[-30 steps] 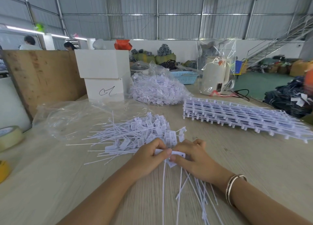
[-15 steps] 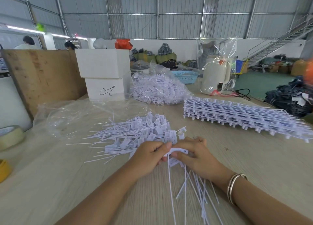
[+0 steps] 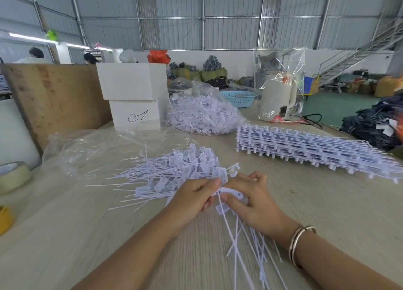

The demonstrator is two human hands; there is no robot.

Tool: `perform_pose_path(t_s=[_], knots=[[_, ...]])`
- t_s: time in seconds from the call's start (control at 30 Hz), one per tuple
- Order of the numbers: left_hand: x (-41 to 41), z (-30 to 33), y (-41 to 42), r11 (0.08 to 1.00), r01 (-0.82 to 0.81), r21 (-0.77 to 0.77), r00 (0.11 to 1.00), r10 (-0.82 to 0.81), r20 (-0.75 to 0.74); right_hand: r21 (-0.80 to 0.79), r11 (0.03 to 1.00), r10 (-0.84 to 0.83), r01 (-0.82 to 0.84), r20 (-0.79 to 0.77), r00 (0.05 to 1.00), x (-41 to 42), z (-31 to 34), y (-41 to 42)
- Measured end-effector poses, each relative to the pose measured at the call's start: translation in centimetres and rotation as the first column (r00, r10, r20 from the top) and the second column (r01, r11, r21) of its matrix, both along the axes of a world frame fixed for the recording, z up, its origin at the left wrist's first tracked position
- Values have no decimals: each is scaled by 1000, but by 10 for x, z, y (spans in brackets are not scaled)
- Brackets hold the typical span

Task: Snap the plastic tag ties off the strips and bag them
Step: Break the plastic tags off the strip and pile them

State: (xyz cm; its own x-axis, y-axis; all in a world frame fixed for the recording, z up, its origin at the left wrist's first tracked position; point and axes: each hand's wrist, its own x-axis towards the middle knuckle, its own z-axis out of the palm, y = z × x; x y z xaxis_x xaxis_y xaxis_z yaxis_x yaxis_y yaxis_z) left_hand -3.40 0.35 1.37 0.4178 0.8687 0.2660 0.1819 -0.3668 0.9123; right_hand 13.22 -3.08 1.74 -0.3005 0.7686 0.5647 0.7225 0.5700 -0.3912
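Warehouse worktop [image 3: 65, 235] of pale wood, strewn with white tag ties.
Both hands meet just below the loose tie pile [image 3: 174, 171]: left hand [image 3: 194, 199] and right hand [image 3: 255, 204] each pinch one strip [image 3: 231, 192], its tails trailing toward the person; stacked strips [image 3: 305, 150] lie right of the pile.

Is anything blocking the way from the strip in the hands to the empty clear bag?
Yes, partly. The loose pile of snapped ties lies between the strip, pinched by left hand and right hand, and the flat clear bag beyond it, far left.
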Motion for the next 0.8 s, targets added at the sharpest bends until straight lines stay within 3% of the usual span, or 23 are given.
perform_pose_path(t_s=[0.13,0.17,0.27,0.33,0.43,0.57,0.63,0.73,0.8], knots=[[-2,0,3,995,-74,62,995,78,-69,-181,983,-87,34,-295,952,15,2,2],[-2,-2,5,987,-95,130,987,111,-117,-220,973,-124,63,-272,954,19,2,4],[3,-8,7,903,-174,394,907,302,-293,-219,943,-258,252,-1,966,23,-5,15],[9,-5,5,850,-233,472,855,410,-317,-166,925,-327,341,107,939,20,-10,20],[14,-1,3,815,-298,497,810,491,-321,-108,915,-376,389,118,919,18,-12,23],[6,3,-2,756,-263,599,733,560,-385,-65,892,-445,447,54,894,29,2,18],[0,6,-6,721,-183,668,638,604,-477,-207,846,-469,492,151,870,42,14,9],[-6,9,-12,777,-114,619,471,591,-655,-449,691,-417,566,391,820,58,29,-7],[-5,8,-17,830,-65,554,449,520,-726,-550,639,-324,537,441,837,62,34,-12]])
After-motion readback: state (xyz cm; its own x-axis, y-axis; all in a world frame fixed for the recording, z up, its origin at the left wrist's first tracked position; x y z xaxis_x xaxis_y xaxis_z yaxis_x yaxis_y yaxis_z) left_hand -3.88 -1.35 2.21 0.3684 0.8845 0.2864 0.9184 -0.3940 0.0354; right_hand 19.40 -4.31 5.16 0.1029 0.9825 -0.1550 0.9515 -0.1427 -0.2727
